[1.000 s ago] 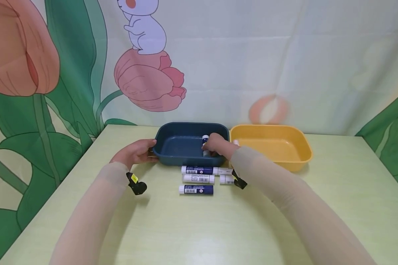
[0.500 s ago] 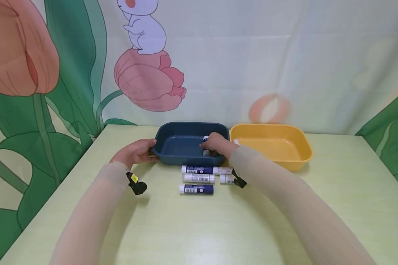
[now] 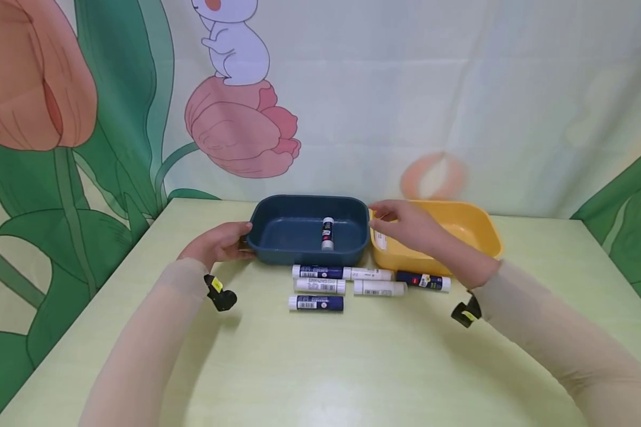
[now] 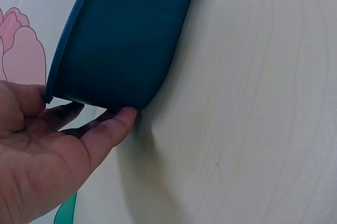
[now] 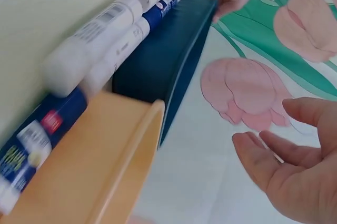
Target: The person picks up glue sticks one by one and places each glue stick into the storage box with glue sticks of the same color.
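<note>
In the head view, my left hand holds the left end of a dark blue bin, thumb at the rim and fingers against the wall. Inside that bin lies one blue glue stick with a white cap. My right hand hovers over the left side of a yellow bin, fingers loosely bent and holding nothing. Partly behind this hand, a white glue stick shows in the yellow bin. The right wrist view also shows the right hand apart from both bins, with a gap between thumb and fingers.
Several glue sticks lie before the bins: a blue one nearest, white ones behind it, and another blue one by the yellow bin. The bins stand side by side on a pale table, before a printed curtain.
My right hand has let go of the blue glue stick in the blue bin and moved right, over the yellow bin. The left hand stays at the blue bin.
</note>
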Demonstrator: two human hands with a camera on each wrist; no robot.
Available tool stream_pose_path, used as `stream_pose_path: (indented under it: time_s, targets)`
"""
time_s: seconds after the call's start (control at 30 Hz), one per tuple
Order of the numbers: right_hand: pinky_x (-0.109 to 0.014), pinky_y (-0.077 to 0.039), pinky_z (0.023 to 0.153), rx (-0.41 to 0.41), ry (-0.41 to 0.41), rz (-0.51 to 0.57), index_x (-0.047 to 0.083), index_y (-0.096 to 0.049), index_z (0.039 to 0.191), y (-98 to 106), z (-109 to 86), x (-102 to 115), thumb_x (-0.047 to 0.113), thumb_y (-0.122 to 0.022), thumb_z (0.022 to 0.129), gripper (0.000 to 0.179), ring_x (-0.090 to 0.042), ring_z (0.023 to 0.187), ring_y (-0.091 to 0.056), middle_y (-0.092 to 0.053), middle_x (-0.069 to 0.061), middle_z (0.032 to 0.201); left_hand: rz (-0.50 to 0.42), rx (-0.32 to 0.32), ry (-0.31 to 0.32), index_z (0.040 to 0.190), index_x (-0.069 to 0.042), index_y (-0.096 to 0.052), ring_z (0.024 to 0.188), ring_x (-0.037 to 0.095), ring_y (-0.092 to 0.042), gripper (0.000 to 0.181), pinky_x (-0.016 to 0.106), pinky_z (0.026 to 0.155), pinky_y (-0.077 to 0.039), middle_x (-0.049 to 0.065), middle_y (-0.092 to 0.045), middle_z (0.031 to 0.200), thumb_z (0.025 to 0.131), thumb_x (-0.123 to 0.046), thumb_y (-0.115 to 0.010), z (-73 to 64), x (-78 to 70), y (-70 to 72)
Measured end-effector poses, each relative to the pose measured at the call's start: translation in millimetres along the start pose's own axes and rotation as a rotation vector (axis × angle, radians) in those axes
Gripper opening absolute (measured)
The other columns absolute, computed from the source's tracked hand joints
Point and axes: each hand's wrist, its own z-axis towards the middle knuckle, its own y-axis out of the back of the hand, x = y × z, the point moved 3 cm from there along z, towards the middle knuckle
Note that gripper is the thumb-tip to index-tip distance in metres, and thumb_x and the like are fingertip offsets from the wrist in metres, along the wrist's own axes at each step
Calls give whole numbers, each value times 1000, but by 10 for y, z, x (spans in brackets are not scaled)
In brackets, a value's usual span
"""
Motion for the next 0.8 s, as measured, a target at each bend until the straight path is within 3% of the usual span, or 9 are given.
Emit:
stream_pose_path:
  time_s: [0.2,0.4,0.63,0.8]
  targets:
    - [-53,-54,106,-101,69,-16,-2,-58,140,194,-471,-142,18,-63,102,43,-37,124,-61,-64,-22,137,0,2,10,165,-4,-7,151,37,-28,54,54,128,-25,26,-15,169,114,-22,-16,1,-9,-8]
    - [-52,-58,99,-136,96,-50,-5,-60,136,203,-789,-333,12,-67,99,41,-40,120,-63,-62,-25,138,-9,12,3,165,-4,-7,153,38,-25,54,55,128,-24,26,-14,169,114,-22,-15,4,-6,-6]
    - [-53,-59,94,-132,144,-149,0,-66,129,71,-974,-544,11,-73,94,37,-36,111,-67,-70,-19,125,-15,12,1,164,-3,-6,154,38,-24,55,55,128,-23,26,-14,169,114,-22,-15,14,-10,1]
    - [-52,-58,95,-117,198,-335,-2,-67,128,-96,-975,-714,8,-76,90,40,-36,112,-68,-73,-18,122,-3,9,9,165,-4,-6,154,37,-25,55,55,128,-24,25,-15,169,114,-23,-15,17,-17,-6]
